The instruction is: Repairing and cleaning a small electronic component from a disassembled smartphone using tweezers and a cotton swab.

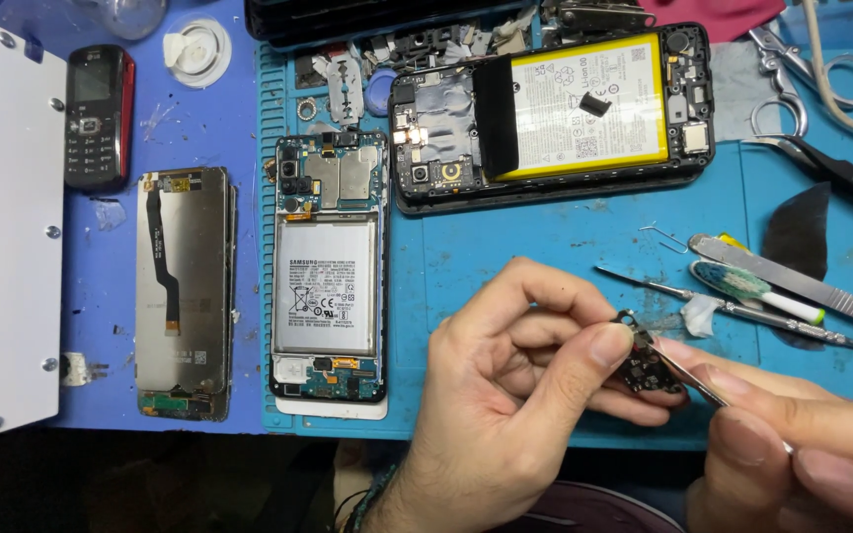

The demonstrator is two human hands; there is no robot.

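Left hand (505,395) pinches a small dark circuit board (649,370); right hand (802,444) holds tweezers (688,380), tips touching the board's right edge, I think, pointing left.

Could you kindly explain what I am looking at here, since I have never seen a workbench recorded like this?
This single view comes from a camera on the person's head, looking down at their own bare hands. The left hand pinches a small dark circuit board; the right hand holds metal tweezers against it. On the blue work mat lie an opened phone with a white battery and a second opened phone with a yellow battery. Left of the mat lie a detached screen panel and an old keypad phone; scissors and other tools lie on the right.
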